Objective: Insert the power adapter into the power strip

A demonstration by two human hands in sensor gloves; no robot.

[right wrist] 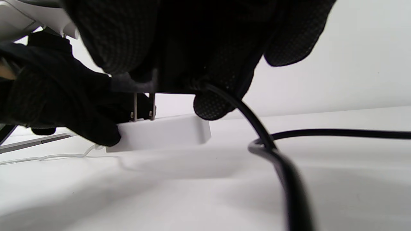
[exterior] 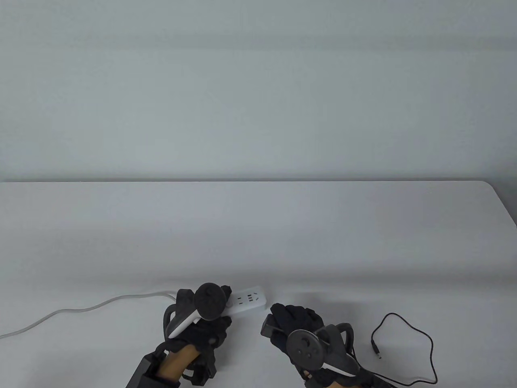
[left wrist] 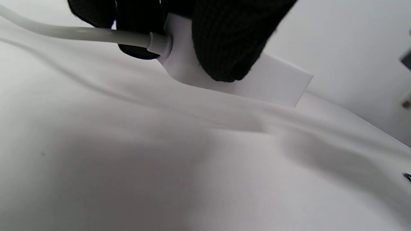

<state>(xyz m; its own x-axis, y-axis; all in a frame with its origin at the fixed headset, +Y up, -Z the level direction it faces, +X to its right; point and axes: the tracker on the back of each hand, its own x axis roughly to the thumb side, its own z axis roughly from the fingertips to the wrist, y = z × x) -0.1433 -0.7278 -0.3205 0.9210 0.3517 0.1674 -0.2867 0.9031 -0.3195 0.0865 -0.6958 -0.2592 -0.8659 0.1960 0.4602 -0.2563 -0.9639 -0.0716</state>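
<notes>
The white rectangular plastic power strip point(exterior: 250, 301) lies flat on the pale surface point(exterior: 258, 234) at the lower centre of the frame, close to the bottom edge, with a broad stretch of bare surface above it reaching to the far edge. The left hand point(exterior: 198, 323) grips the strip's left end, where its white cord point(exterior: 80, 309) trails off toward the left edge; the left wrist view shows gloved fingers point(left wrist: 224, 41) pressed on the strip's top beside the cord's entry. The right hand point(exterior: 299, 327), lower centre-right, holds the black boxy power adapter point(exterior: 268, 327), fingers wrapped around it, just right of the strip. Only the right wrist view shows the adapter's two metal prongs point(right wrist: 143, 107) pointing down, their tips at the strip's top face. The adapter's thin black cable point(exterior: 420, 347) loops across the lower right.
</notes>
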